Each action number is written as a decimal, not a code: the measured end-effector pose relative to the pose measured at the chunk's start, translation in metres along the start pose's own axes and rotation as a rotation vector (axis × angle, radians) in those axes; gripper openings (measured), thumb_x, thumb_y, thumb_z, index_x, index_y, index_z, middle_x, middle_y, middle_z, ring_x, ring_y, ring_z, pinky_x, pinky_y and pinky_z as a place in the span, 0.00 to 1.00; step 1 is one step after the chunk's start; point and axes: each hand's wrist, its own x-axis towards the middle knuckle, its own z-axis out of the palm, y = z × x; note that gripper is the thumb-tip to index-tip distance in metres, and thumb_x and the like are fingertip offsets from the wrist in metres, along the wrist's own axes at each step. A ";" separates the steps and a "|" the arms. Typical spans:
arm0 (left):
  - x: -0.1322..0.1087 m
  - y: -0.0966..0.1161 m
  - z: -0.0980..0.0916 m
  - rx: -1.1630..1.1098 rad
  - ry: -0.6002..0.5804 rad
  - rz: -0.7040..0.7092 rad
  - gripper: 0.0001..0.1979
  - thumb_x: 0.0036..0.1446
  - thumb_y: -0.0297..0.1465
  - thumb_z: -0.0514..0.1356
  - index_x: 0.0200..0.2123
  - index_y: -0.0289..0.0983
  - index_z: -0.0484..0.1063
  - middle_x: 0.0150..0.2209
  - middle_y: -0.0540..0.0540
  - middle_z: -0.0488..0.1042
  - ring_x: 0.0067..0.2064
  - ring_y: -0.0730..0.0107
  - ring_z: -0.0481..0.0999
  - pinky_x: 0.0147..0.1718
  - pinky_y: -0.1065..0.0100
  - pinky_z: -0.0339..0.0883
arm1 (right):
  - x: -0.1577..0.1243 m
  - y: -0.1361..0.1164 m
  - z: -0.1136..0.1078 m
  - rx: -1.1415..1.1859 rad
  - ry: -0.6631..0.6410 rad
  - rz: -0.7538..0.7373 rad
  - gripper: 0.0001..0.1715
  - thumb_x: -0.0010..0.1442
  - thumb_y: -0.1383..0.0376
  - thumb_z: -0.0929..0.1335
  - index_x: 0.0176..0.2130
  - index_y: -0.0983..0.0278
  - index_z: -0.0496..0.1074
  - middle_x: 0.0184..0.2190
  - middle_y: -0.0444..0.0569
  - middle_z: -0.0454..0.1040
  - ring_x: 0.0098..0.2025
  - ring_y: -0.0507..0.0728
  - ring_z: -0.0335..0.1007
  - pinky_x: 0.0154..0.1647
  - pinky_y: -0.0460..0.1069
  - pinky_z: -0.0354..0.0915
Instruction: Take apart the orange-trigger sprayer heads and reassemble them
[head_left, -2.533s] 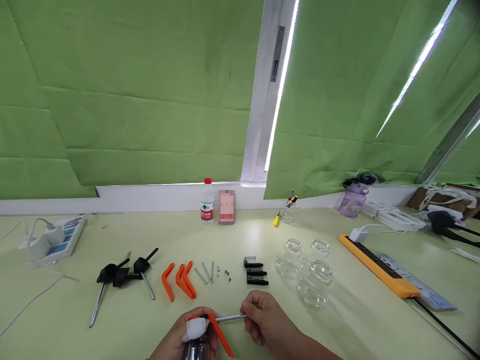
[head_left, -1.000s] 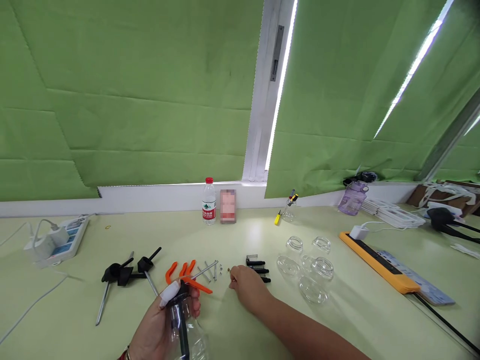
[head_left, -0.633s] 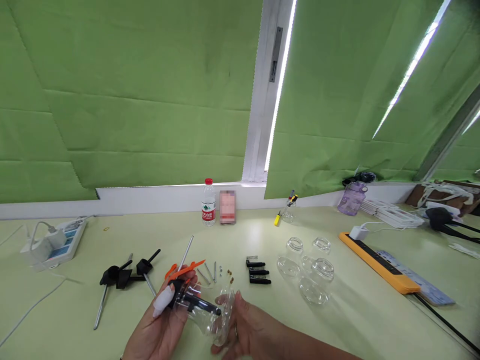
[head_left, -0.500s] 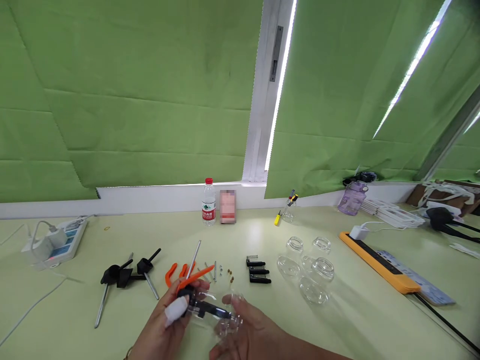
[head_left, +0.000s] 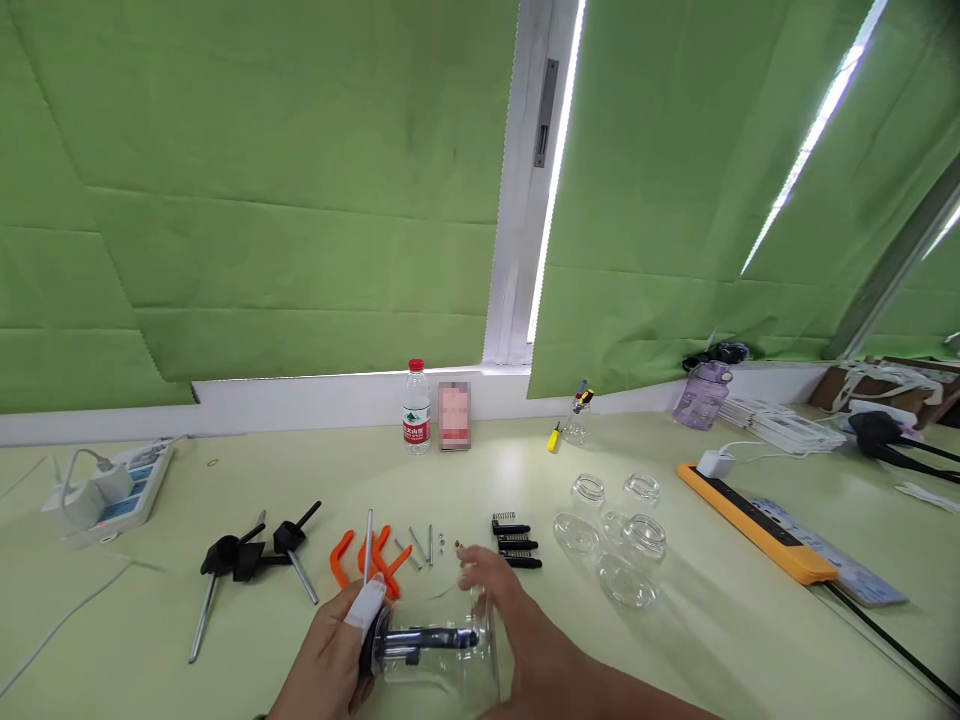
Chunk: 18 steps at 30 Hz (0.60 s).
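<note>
My left hand point(head_left: 334, 640), with a white wrap on one finger, is closed around the black head point(head_left: 373, 645) of a clear jar point(head_left: 442, 675) lying on its side. A dark stem point(head_left: 431, 640) runs inside the jar, and a metal rod point(head_left: 368, 545) rises above the hand. My right hand point(head_left: 536, 640) curves around the jar's right end, its upper finger reaching near small brass parts point(head_left: 458, 546). Just past the left hand are orange curved handles point(head_left: 382, 560); whether one is joined to the black head is hidden.
Black springs and tubes point(head_left: 517, 545) lie beyond my right hand, with thin metal pins point(head_left: 420, 545) beside them. Clear jars point(head_left: 634, 575) stand to the right. Black heads with rods point(head_left: 225, 555) lie left. An orange power strip point(head_left: 757, 525) and a water bottle point(head_left: 417, 410) are farther off.
The jar has turned so its wide body lies toward my right hand. The right hand has moved up and right onto its end. The long orange lever above the left hand has swung or dropped.
</note>
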 end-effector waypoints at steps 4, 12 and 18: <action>0.001 -0.001 -0.004 0.148 -0.007 0.163 0.16 0.51 0.45 0.58 0.24 0.38 0.66 0.17 0.55 0.59 0.18 0.78 0.54 0.14 0.77 0.50 | 0.002 -0.002 0.003 0.464 -0.098 0.552 0.40 0.54 0.41 0.58 0.58 0.57 0.46 0.48 0.58 0.63 0.37 0.59 0.72 0.27 0.54 0.70; 0.005 -0.003 0.000 0.040 0.000 -0.070 0.18 0.52 0.47 0.55 0.22 0.39 0.62 0.15 0.57 0.53 0.15 0.78 0.50 0.12 0.76 0.47 | -0.002 -0.012 -0.007 -0.553 -0.134 -0.246 0.31 0.52 0.64 0.70 0.54 0.50 0.61 0.57 0.50 0.62 0.59 0.64 0.56 0.58 0.62 0.53; -0.004 0.005 0.001 0.252 -0.012 0.313 0.15 0.48 0.43 0.60 0.21 0.37 0.68 0.21 0.50 0.68 0.26 0.69 0.65 0.26 0.74 0.62 | -0.003 -0.014 -0.011 -0.294 -0.194 0.338 0.53 0.43 0.53 0.74 0.62 0.59 0.50 0.54 0.58 0.64 0.47 0.59 0.70 0.41 0.49 0.70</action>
